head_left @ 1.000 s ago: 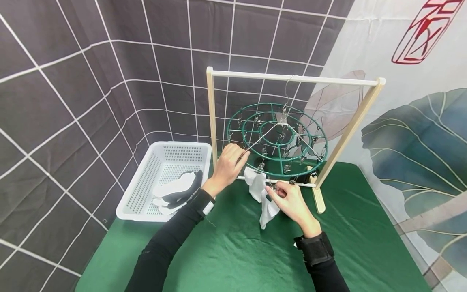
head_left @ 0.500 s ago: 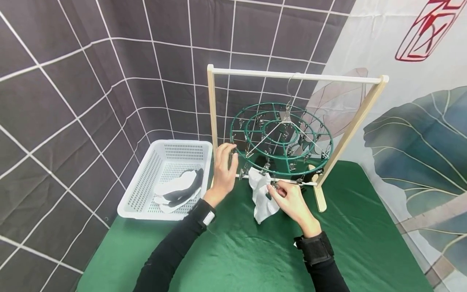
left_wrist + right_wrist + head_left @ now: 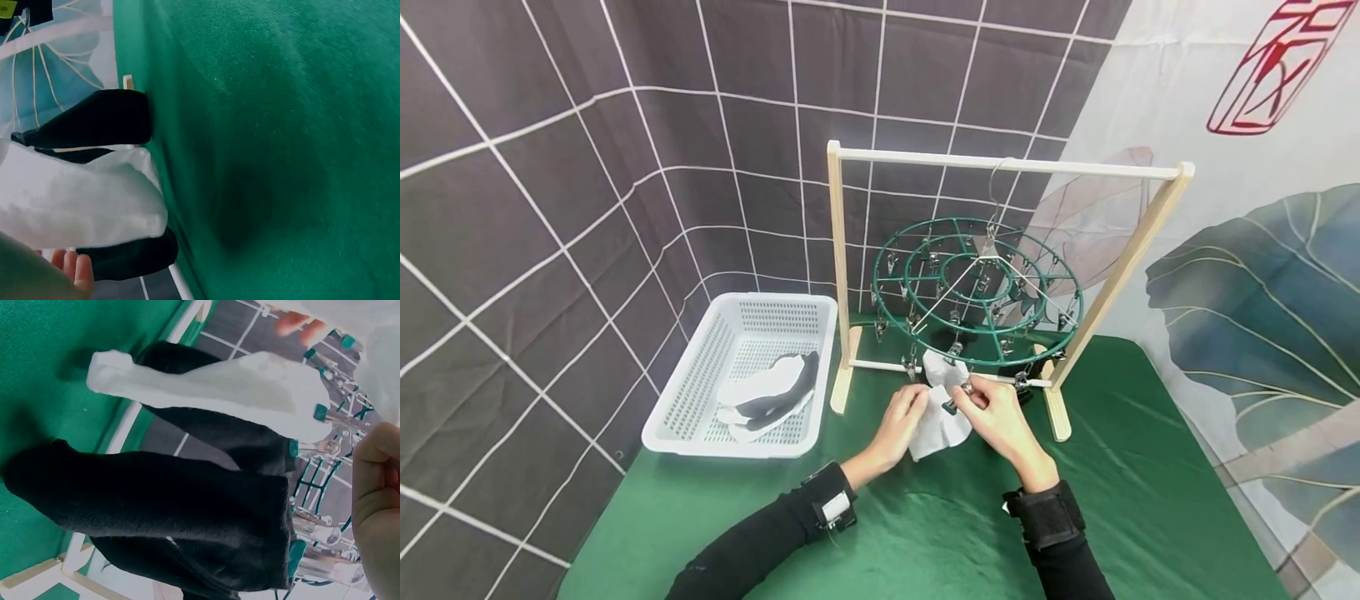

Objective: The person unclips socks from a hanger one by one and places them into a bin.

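My right hand (image 3: 996, 417) pinches a metal clip with green tips (image 3: 950, 407) under the front rim of a round green drying hanger (image 3: 977, 360). A white sock (image 3: 936, 433) hangs at this clip. My left hand (image 3: 898, 425) pinches the sock's left edge between thumb and fingers. Right behind it, another white sock (image 3: 943, 368) hangs from a clip on the rim. Dark socks (image 3: 206, 512) hang on clips beside a white sock (image 3: 206, 387) in the right wrist view. In the left wrist view, my left fingers (image 3: 78, 265) show below a white sock (image 3: 81, 200).
A white wooden rack (image 3: 1000, 161) carries the hanger by its hook. On the left, a white perforated basket (image 3: 677, 417) holds grey and white socks (image 3: 771, 392). Green cloth (image 3: 880, 542) covers the table, with a gridded curtain (image 3: 730, 125) behind.
My left hand has left the hanger's left rim and come down to the white sock's edge. The right hand stays at the clip. The hanger has swung slightly.
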Demonstrator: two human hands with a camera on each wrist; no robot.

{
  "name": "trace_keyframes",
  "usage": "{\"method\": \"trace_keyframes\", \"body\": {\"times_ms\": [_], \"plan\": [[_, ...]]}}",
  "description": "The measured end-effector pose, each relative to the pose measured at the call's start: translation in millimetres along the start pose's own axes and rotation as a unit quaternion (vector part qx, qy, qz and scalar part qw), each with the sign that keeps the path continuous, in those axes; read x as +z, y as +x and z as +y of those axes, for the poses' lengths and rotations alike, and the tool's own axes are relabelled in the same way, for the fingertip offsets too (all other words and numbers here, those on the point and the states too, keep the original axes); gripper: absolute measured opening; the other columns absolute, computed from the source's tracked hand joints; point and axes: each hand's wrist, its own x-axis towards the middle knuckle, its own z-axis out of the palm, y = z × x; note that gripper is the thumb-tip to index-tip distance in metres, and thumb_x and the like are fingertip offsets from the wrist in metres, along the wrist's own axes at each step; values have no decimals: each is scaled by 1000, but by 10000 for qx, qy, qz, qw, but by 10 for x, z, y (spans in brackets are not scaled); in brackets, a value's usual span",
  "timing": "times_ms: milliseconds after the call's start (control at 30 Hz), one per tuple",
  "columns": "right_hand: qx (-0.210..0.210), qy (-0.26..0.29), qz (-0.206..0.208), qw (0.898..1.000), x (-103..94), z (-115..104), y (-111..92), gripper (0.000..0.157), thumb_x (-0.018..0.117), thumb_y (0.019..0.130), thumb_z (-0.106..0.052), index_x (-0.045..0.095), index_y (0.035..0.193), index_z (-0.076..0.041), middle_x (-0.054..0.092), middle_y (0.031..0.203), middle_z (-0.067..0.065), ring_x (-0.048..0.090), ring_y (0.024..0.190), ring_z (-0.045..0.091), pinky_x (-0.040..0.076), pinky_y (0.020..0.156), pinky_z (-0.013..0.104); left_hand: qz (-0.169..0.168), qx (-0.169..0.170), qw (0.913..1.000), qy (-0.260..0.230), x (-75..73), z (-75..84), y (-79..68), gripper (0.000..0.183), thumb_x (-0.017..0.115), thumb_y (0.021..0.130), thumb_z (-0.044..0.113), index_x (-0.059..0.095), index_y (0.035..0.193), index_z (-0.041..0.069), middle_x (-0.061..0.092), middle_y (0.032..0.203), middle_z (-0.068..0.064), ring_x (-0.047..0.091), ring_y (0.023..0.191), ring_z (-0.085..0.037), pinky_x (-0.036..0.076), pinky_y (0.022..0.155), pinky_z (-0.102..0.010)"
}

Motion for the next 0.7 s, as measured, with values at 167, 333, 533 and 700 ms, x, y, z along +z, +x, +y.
{"method": "trace_keyframes", "body": {"times_ms": [167, 333, 533, 700], "plan": [[77, 18, -120, 9999, -14, 18, -16, 41, 64, 90, -21, 36, 60, -17, 26, 55, -11, 27, 47, 3, 24, 46, 22, -514, 66, 9977, -437, 6, 12, 29, 32, 41, 103, 28, 61, 102, 3, 56, 88, -4, 52, 83, -13, 43, 72, -25], [64, 73, -121, 9999, -24, 31, -17, 41, 65, 90, -24, 38, 60, -19, 26, 55, -12, 27, 48, 3, 23, 46, 22, -657, 49, 9954, -688, 19, 17, 42, 26, 43, 102, 26, 57, 97, 4, 58, 77, -2, 53, 64, -6, 42, 54, -20], [-230, 176, 22, 9996, -30, 41, -6, 43, 68, 87, -19, 37, 57, -18, 24, 55, -13, 24, 46, 3, 21, 46, 21, -492, 357, 9975, -350, 22, -4, 33, 23, 44, 102, 29, 58, 97, 11, 57, 76, 0, 53, 60, -4, 42, 51, -20], [-214, 252, 21, 9995, -33, 29, 0, 45, 68, 87, -19, 35, 56, -17, 22, 54, -14, 22, 46, 3, 20, 46, 21, -390, 692, 9968, -71, -2, 6, 60, 25, 44, 101, 30, 57, 91, 11, 54, 70, 1, 51, 58, -5, 40, 49, -20]]}}
